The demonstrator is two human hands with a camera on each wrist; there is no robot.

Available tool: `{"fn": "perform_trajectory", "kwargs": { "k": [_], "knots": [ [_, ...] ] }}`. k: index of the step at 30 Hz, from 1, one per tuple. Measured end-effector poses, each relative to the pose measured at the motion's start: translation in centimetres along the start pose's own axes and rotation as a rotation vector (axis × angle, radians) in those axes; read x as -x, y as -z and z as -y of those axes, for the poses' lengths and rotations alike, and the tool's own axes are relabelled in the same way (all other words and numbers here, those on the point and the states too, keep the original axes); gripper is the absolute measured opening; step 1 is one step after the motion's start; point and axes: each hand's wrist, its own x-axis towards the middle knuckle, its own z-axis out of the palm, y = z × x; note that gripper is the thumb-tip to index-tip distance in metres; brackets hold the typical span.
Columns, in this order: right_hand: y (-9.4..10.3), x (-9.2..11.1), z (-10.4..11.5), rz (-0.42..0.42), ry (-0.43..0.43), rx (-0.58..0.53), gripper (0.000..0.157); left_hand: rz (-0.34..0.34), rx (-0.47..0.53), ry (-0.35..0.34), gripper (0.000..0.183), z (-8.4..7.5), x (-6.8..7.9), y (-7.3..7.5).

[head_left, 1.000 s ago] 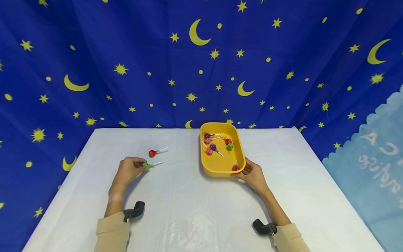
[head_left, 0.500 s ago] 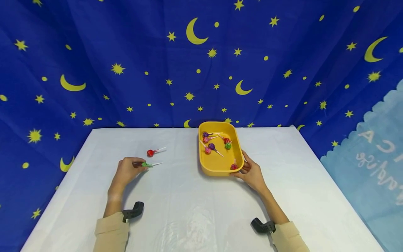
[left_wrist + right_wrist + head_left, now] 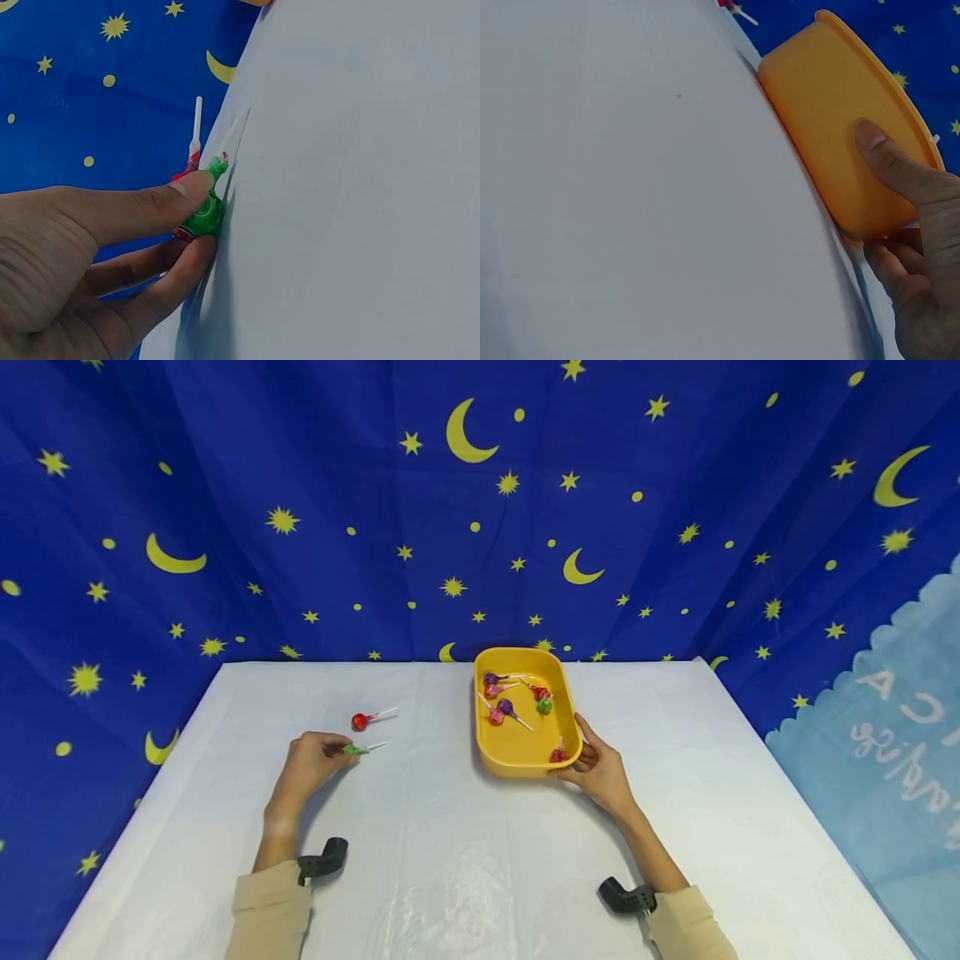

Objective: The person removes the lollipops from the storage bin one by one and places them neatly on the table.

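Observation:
Near the left of the white table, my left hand (image 3: 309,766) pinches a green-wrapped lollipop (image 3: 206,217) by its candy head between thumb and fingers. Its white stick points right in the head view. Just beyond it a red lollipop (image 3: 360,722) lies on the table, partly hidden behind the thumb in the left wrist view. My right hand (image 3: 602,774) grips the near right corner of a yellow plastic tub (image 3: 514,771), thumb against its outer wall (image 3: 825,112). Several lollipops lie inside, among them a purple one (image 3: 506,707), a green one (image 3: 543,705) and a red one (image 3: 558,756).
A white cover lies over the table (image 3: 420,843). Behind it hangs a dark blue cloth (image 3: 337,485) with yellow moons and stars. At the right is a light blue panel (image 3: 885,760) with white lettering. A black camera mount sits on each wrist, below tan sleeves (image 3: 270,906).
My left hand has shifted slightly to the right with the green lollipop. The right hand keeps its hold on the tub, and the head view has moved a little.

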Motion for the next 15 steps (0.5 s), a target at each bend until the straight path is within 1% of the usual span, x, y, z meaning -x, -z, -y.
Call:
{"fn": "perform_trajectory", "kwargs": {
  "k": [8, 15],
  "knots": [
    [0.0, 0.02, 0.06, -0.006, -0.014, 0.006, 0.101, 0.027, 0.004, -0.012, 0.03, -0.17, 0.22, 0.21],
    [0.01, 0.07, 0.27, 0.008, 0.012, -0.046, 0.1, 0.039, -0.004, -0.002, 0.03, -0.47, 0.36, 0.28]
  ]
}}
